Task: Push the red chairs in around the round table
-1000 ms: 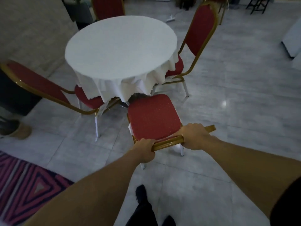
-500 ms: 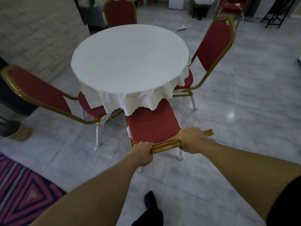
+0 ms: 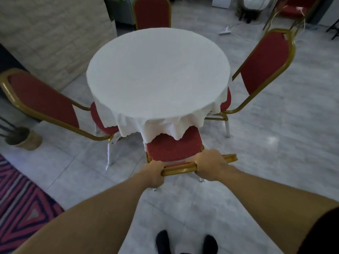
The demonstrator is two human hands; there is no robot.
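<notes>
Round surface (image 3: 157, 74) is covered by a white cloth. Near chair (image 3: 174, 146): seat front is tucked under the cloth's hanging edge. Its gold top rail (image 3: 178, 169) is clasped by both grips, left hand (image 3: 155, 173) and right hand (image 3: 211, 165) closed around it.

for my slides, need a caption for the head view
Both hands, left hand and right hand, grip a red chair at the round table.

A red and purple striped rug (image 3: 22, 208) lies on the grey tiled floor (image 3: 275, 162) at lower left; a tan pot (image 3: 23, 139) stands beyond it, and a white power strip (image 3: 225, 31) lies farther back
</notes>
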